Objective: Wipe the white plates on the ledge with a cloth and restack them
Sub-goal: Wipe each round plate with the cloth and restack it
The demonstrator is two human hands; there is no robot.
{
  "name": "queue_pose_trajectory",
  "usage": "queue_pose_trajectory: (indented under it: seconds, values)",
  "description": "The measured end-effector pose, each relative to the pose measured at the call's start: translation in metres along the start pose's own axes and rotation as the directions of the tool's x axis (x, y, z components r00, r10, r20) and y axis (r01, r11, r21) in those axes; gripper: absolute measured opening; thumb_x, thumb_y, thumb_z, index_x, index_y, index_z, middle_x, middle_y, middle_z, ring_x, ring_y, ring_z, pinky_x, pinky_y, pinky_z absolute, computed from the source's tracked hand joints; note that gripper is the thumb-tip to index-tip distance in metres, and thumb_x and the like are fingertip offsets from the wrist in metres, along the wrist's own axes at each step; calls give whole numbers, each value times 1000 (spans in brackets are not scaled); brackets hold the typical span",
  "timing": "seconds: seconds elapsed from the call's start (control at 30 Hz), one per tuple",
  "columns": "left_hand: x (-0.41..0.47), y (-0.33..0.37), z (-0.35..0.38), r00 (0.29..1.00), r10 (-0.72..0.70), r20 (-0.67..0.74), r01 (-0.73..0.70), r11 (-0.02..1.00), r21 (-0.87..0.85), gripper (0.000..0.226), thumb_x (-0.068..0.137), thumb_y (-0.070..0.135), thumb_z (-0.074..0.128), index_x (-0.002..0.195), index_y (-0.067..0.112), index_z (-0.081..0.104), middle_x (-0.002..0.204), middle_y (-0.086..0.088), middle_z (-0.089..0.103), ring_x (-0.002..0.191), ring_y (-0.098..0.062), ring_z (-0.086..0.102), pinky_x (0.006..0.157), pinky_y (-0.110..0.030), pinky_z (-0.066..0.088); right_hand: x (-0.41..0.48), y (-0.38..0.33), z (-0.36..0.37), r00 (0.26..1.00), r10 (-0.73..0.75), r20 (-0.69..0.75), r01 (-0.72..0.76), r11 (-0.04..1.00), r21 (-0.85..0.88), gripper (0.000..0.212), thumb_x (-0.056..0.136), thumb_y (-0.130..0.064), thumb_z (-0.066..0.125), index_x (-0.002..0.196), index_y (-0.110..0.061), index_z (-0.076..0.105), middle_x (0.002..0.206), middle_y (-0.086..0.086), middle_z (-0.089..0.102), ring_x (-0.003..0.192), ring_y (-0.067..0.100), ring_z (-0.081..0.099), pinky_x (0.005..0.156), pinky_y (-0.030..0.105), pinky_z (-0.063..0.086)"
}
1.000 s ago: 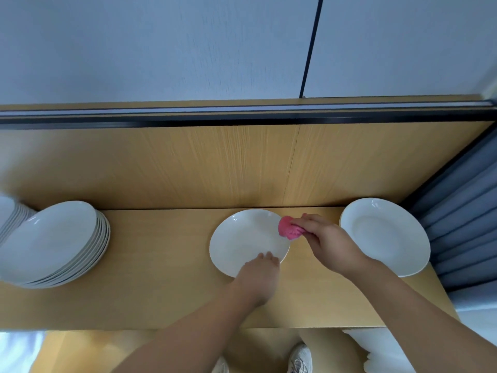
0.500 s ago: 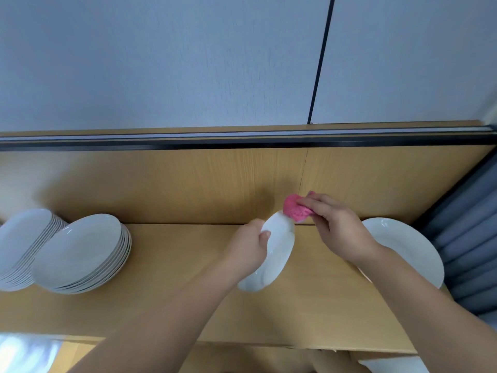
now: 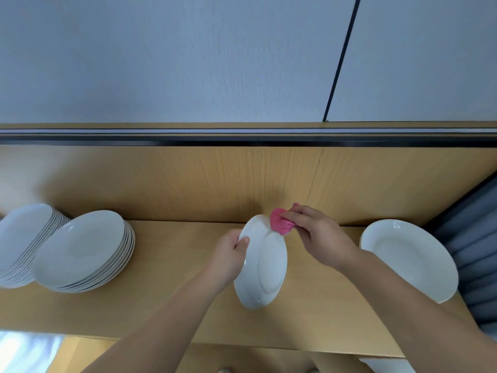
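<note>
My left hand [image 3: 230,251] grips the left rim of a white plate [image 3: 265,267], which is lifted and tilted on edge with its underside turned toward me. My right hand [image 3: 317,235] is shut on a pink cloth [image 3: 279,222] and presses it against the plate's upper rim. A single white plate [image 3: 408,257] lies flat on the wooden ledge [image 3: 174,292] to the right. Two stacks of white plates stand on the left: a nearer stack [image 3: 86,249] and a stack at the frame's left edge [image 3: 21,238].
A wooden back panel [image 3: 215,181] rises behind the ledge, topped by a dark rail [image 3: 242,142] and a grey wall. A grey ribbed curtain [image 3: 473,251] hangs at the right end of the ledge. The ledge's front edge runs just below my forearms.
The plate lay flat on the ledge a second ago; my left hand has raised it and turned it on edge. The cloth has stayed at the plate's top rim. The camera has tilted upward.
</note>
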State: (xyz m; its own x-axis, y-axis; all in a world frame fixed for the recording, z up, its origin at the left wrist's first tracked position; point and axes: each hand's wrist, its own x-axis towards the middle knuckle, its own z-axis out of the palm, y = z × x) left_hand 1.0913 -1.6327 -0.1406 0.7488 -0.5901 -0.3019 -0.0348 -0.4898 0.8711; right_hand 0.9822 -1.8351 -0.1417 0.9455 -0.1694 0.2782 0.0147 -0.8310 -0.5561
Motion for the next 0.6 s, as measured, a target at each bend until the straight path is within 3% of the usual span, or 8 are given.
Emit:
queue_pose_trajectory:
  seconds: [0.13, 0.27, 0.37, 0.47, 0.53, 0.6]
  values:
    - [-1, -4, -12, 1000, -9, 1, 9, 1000, 2, 22, 100, 18, 41, 100, 18, 63, 83, 3, 65, 71, -9, 57, 61, -22, 42, 21, -4, 29, 985, 21, 168, -16, 999, -28, 39, 97, -11, 46, 132, -21, 59, 123, 2, 59, 121, 29, 53, 95, 45, 49]
    - [1, -9, -28, 997, 20, 70, -33, 982, 184, 28, 95, 15, 47, 120, 24, 56, 92, 7, 64, 77, -2, 58, 60, -14, 41, 36, -9, 57, 969, 6, 248, -3, 1000, -12, 43, 99, -5, 46, 140, -20, 52, 143, 1, 48, 131, 23, 44, 106, 32, 40]
    - [2, -13, -37, 989, 4, 147, -42, 965, 260, 52, 83, 15, 64, 132, 25, 49, 111, 3, 63, 97, -13, 60, 72, -21, 47, 42, -7, 75, 942, 5, 335, 27, 996, -91, 49, 100, -13, 45, 148, -24, 38, 154, 3, 33, 141, 34, 28, 113, 47, 30]
    - [5, -23, -41, 990, -27, 136, -17, 948, 318, 56, 72, 11, 71, 125, 22, 55, 107, -2, 65, 97, -18, 61, 80, -35, 53, 42, -7, 86, 862, 95, 498, -2, 983, -185, 64, 98, -34, 47, 154, -32, 17, 162, 1, 6, 149, 34, -1, 119, 51, 14]
    - [7, -30, -43, 991, -47, 123, 3, 940, 340, 57, 69, 12, 73, 122, 23, 56, 106, -4, 64, 93, -19, 60, 79, -37, 54, 43, -14, 92, 878, 66, 475, -59, 998, -30, 67, 92, -52, 47, 151, -28, 28, 160, 1, 12, 149, 28, 2, 119, 45, 20]
    - [8, -35, -44, 992, -49, 119, 7, 942, 335, 60, 69, 12, 74, 124, 24, 55, 104, -5, 62, 87, -17, 58, 72, -29, 51, 49, -19, 101, 905, 95, 414, -137, 988, 71, 70, 86, -65, 40, 143, -24, 45, 151, -1, 31, 146, 22, 17, 116, 40, 27]
